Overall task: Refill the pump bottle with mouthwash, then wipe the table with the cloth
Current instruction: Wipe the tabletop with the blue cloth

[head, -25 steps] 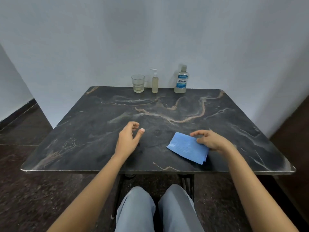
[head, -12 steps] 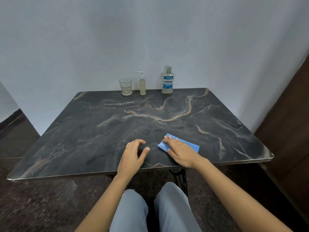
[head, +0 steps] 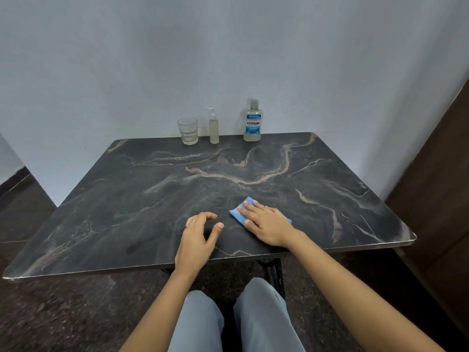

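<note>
A small clear pump bottle with pale yellowish liquid stands at the far edge of the dark marble table. To its right stands a Listerine mouthwash bottle with its cap on. A folded blue cloth lies near the front of the table, and my right hand presses flat on top of it, covering most of it. My left hand rests just left of the cloth with curled fingers, holding nothing.
A clear drinking glass with a little liquid stands left of the pump bottle. A pale wall runs right behind the table. A dark brown panel rises on the right. My knees sit under the front edge.
My right hand went from holding the cloth's edge to lying flat on it and slid it leftward toward the left hand. The left hand stayed near the front edge.
</note>
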`<state>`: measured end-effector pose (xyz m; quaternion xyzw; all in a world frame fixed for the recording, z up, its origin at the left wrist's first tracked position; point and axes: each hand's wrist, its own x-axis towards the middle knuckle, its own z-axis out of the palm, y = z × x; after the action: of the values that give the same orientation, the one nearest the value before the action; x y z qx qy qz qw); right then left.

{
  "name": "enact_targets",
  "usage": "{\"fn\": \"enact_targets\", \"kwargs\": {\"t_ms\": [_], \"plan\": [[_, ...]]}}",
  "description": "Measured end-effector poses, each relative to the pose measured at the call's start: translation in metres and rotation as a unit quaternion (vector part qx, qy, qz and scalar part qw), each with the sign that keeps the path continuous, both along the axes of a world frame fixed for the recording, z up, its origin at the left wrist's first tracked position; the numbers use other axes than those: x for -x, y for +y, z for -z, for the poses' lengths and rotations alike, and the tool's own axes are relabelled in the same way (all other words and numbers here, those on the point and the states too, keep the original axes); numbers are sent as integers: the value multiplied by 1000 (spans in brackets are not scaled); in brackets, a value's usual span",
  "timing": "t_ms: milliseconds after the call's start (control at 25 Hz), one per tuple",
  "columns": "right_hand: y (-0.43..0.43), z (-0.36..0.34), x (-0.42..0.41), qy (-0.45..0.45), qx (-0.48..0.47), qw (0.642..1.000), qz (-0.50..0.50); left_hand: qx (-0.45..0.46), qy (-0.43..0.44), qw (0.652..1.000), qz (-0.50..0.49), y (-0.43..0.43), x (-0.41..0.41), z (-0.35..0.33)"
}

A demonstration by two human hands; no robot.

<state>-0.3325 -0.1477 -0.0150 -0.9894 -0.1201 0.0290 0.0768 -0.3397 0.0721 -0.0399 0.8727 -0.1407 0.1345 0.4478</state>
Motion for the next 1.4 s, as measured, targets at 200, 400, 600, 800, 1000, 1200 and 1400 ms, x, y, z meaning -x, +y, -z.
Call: {"fn": "enact_targets", "kwargs": {"t_ms": [200, 400, 600, 800, 1000, 1200, 1400], "plan": [[-82, 0, -4, 26, 25, 993, 114, -38, 24, 999, -23, -4, 0, 1], [-16, 3, -59, 38, 13, 991, 129, -45, 3, 998, -32, -7, -2, 1], [8, 7, 34, -5, 5, 999, -51, -29, -16, 999, -43, -3, -1, 5], [-83, -3, -2, 50, 16, 987, 150, -57, -12, 998, -35, -6, -2, 6], [9, 3, -51, 44, 18, 992, 113, 8, -3, 1000, -29, -4, -6, 3], [69, 6, 16, 21, 19, 998, -63, 82, -21, 990, -114, 37, -19, -3], [-13, -1, 31, 32, 18, 999, -24, -49, -19, 986, -158, 133, -42, 0]]}}
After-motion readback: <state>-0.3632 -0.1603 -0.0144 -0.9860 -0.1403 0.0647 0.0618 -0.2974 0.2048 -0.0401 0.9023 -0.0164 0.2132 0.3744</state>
